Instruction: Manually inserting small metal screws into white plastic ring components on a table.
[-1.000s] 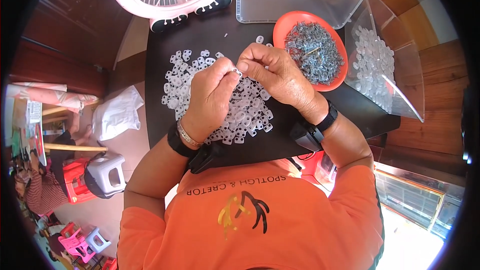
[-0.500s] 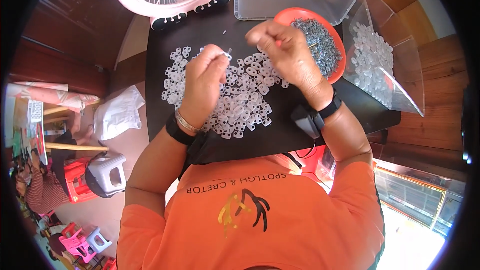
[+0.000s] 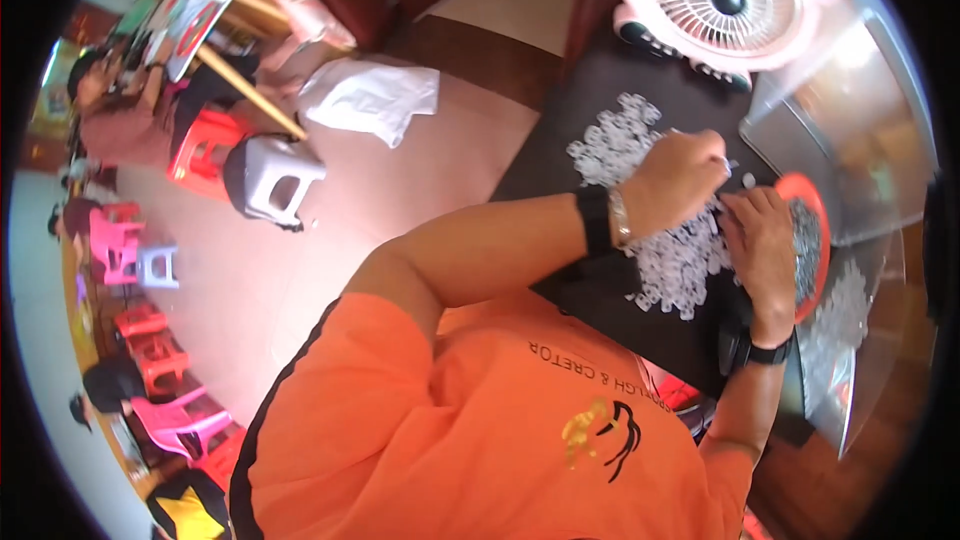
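Spreading over the dark desk (image 3: 560, 155), the white plastic pieces (image 3: 675, 265) are small, rounded and dotted with holes, lying loose and overlapping in a heap. They lie beneath and around the left hand (image 3: 672, 185), and the heap reaches close to the fingers of the right hand (image 3: 765, 245). The left hand is curled closed, pinching a small white piece (image 3: 722, 168) that barely shows at its fingertips. The right hand is half curled beside an orange-red dish (image 3: 822, 240) of grey parts (image 3: 806, 245); whether it holds anything, I cannot tell.
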